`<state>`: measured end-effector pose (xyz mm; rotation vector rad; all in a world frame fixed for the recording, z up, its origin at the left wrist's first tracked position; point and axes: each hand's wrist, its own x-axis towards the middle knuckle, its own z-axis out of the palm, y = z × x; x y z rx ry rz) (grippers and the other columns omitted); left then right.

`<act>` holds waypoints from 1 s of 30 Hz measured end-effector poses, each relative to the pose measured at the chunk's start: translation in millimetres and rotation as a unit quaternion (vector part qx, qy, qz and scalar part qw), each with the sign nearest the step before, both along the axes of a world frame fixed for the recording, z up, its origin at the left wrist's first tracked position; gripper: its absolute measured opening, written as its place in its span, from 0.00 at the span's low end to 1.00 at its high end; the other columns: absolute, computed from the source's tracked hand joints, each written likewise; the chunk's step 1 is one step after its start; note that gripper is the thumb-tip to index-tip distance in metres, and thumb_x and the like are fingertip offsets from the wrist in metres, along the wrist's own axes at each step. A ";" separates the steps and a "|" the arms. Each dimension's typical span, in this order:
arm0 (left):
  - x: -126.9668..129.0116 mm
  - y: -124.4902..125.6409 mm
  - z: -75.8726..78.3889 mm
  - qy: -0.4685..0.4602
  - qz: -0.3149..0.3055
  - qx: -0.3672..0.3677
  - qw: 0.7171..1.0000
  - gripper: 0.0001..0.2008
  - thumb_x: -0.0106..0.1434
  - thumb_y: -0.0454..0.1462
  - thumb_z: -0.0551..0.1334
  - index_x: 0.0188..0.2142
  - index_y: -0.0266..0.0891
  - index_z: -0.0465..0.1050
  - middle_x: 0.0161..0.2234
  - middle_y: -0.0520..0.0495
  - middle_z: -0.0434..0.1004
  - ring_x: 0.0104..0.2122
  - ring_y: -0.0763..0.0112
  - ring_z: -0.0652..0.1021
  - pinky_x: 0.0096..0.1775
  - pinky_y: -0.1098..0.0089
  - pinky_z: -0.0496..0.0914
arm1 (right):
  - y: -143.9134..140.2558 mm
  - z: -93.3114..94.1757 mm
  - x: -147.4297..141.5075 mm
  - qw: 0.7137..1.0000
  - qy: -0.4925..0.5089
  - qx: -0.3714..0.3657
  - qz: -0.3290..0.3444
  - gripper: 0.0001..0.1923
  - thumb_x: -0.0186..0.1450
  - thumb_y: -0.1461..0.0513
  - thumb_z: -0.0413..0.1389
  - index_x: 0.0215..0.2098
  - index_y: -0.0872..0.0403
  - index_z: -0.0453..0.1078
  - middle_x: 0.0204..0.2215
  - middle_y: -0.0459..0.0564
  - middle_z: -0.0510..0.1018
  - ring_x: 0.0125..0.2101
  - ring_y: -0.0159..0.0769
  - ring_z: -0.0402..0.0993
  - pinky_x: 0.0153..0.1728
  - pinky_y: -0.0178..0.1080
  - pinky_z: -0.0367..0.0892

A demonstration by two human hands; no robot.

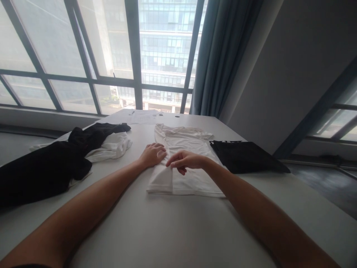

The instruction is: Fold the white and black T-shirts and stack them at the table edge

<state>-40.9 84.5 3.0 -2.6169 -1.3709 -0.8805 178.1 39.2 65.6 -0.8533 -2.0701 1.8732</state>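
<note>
A white T-shirt (192, 182) lies spread on the table in front of me, its hem toward me. Along its left side a strip of cloth is folded inward. My left hand (153, 154) rests flat on that left edge, fingers stretched out and holding nothing. Just to its right, my right hand (187, 160) hovers over or lightly touches the folded strip. Its index finger and thumb point left and look apart, while the other fingers bend downward; no cloth shows gripped between them.
Black and white garments (47, 167) lie in a loose heap on the left. A folded black garment stack (248, 158) sits on the right, close to the shirt. Papers (142, 116) lie at the far end of the white table (167, 227), before windows and a curtain (220, 56).
</note>
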 end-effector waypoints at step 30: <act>-0.2 -1.5 0.1 -0.030 -0.001 -0.024 0.999 0.17 0.62 0.44 0.62 0.47 0.39 0.73 0.39 0.44 0.79 0.41 0.57 0.78 0.46 0.59 0.72 | 38.0 3.3 50.0 0.987 -0.112 0.032 -0.114 0.20 0.58 0.51 0.66 0.37 0.60 0.73 0.21 0.48 0.79 0.14 0.24 0.67 0.14 0.26 0.59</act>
